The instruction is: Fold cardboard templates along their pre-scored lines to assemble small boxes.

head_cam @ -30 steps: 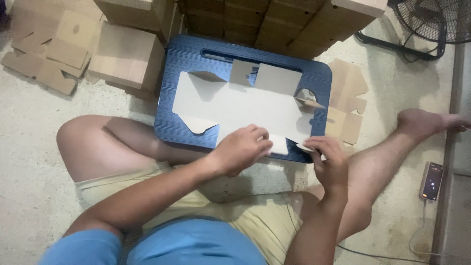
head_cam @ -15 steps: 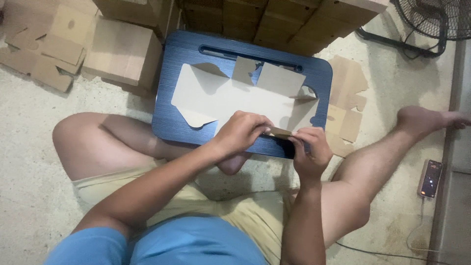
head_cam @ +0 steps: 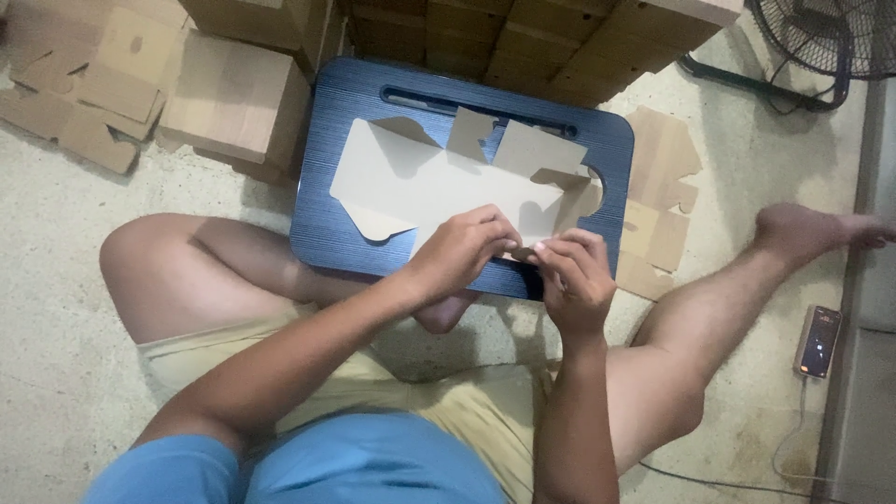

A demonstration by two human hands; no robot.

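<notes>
My left hand (head_cam: 462,250) and right hand (head_cam: 571,271) pinch the cardboard sheet's (head_cam: 439,182) near edge; crease firmly against the blue tray (head_cam: 327,238).

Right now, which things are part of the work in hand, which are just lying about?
In hand:
flat cardboard blank
blue lap tray
left hand
right hand

Lying about:
folded box
fan
phone
cardboard scraps

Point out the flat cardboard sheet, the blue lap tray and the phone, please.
Cardboard sheet (head_cam: 439,182), head view, bare middle panel.
Blue lap tray (head_cam: 322,229), head view, bare left rim.
Phone (head_cam: 819,341), head view, centre of its screen.
</notes>
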